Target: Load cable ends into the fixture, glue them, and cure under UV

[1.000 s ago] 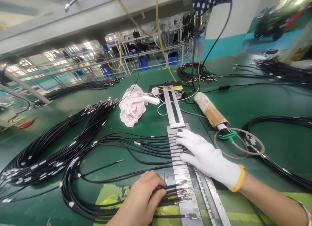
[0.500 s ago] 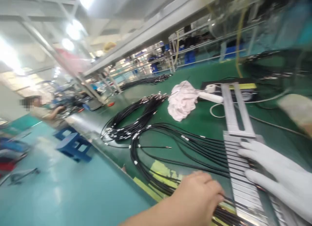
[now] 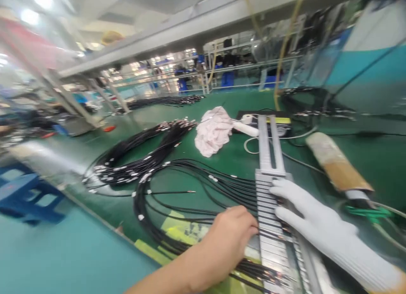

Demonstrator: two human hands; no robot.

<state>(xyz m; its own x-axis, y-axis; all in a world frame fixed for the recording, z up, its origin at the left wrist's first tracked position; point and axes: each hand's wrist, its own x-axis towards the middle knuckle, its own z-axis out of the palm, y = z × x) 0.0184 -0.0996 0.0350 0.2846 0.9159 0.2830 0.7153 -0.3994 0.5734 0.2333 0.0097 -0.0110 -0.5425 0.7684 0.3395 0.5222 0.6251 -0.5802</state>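
My bare left hand [image 3: 226, 239] is closed on a black cable at the left edge of a slotted metal fixture [image 3: 272, 256]. Several black cables [image 3: 196, 171] lie across the fixture in its slots, with bare copper-coloured ends past its right side. On the fixture's right edge rests my right hand [image 3: 314, 222] in a white glove, fingers stretched out and apart over the cable ends. Below my left hand, a bunch of loose cable ends [image 3: 256, 268] lies over the fixture's lower part. The cables loop round to the left on the green table [image 3: 177, 152].
Another cable bundle [image 3: 136, 158] lies left of a pinkish cloth [image 3: 214, 131]. Behind the fixture stands a black box [image 3: 282, 120] with a white cord. A taped tool [image 3: 339, 163] lies at right on a green holder [image 3: 368, 211]. A blue stool [image 3: 28, 192] stands beside the table.
The view has swung right, bringing the taped tool into full sight and losing the seated person. My left hand has moved up and closer to the fixture's edge. My right hand stays on the fixture.
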